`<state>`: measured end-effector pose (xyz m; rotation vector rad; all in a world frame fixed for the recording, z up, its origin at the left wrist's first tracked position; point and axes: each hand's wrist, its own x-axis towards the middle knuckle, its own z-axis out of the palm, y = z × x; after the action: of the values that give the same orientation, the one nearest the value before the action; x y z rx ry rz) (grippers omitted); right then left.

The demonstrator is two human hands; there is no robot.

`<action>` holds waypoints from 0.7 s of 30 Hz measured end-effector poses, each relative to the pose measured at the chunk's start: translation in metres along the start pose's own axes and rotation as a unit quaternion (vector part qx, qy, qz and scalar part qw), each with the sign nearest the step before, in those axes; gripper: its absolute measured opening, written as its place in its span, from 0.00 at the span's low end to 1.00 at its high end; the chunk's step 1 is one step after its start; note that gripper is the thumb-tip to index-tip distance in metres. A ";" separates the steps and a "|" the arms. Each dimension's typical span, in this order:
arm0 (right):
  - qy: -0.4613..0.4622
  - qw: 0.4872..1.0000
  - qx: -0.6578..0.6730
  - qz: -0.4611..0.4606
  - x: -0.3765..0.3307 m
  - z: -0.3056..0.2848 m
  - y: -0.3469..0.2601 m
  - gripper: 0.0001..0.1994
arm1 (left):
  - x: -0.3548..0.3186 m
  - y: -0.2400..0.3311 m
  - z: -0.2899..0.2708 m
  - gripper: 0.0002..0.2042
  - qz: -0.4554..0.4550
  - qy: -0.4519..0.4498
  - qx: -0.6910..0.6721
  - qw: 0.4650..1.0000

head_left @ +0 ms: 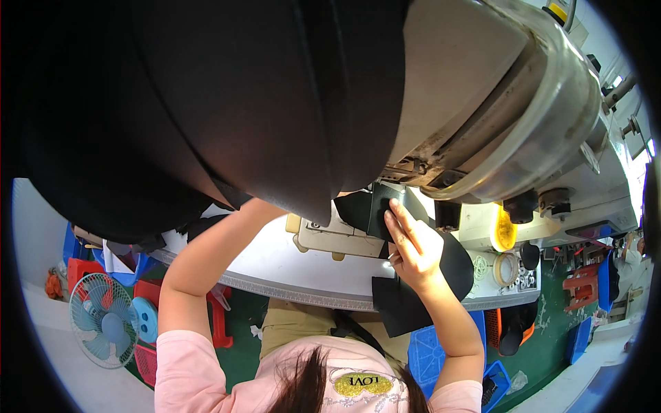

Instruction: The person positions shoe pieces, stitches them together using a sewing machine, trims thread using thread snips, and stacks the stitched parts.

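My right hand [416, 248] lies on black sheet pieces [354, 210] under the head of a sewing machine [475, 89]. Its index and middle fingers are stretched out and press down on the material; the other fingers are bent. A black curved piece [454, 265] spreads beside and under this hand, and a flap of black material [399, 306] hangs over the table's front edge. My left forearm [231, 237] reaches up and inward, but a large dark curved shape [227, 103] close to the camera covers the left hand. The needle area is mostly hidden too.
A ruled strip [296, 289] runs along the white table's front edge. At the right lie a tape roll [506, 269] and small metal parts [527, 279]. A fan [107, 323] stands at left; a blue crate [497, 385] and an orange basket [493, 323] are below right.
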<state>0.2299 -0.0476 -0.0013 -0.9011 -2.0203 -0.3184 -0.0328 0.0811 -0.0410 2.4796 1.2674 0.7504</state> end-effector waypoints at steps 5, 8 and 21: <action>-0.013 1.000 0.005 -0.014 -0.001 -0.008 0.002 0.25 | -0.022 0.055 -0.001 0.24 0.248 0.155 0.031 0.956; -0.024 0.999 0.015 -0.018 0.000 -0.013 0.001 0.25 | -0.021 0.073 -0.007 0.17 0.370 0.257 0.135 0.883; -0.046 0.998 0.027 -0.015 0.003 -0.019 0.006 0.27 | -0.031 0.094 -0.024 0.10 0.408 0.257 0.151 0.863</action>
<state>0.2448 -0.0517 0.0113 -0.8678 -2.1187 -0.2416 0.0024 0.0009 0.0101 3.2257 0.3725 1.5930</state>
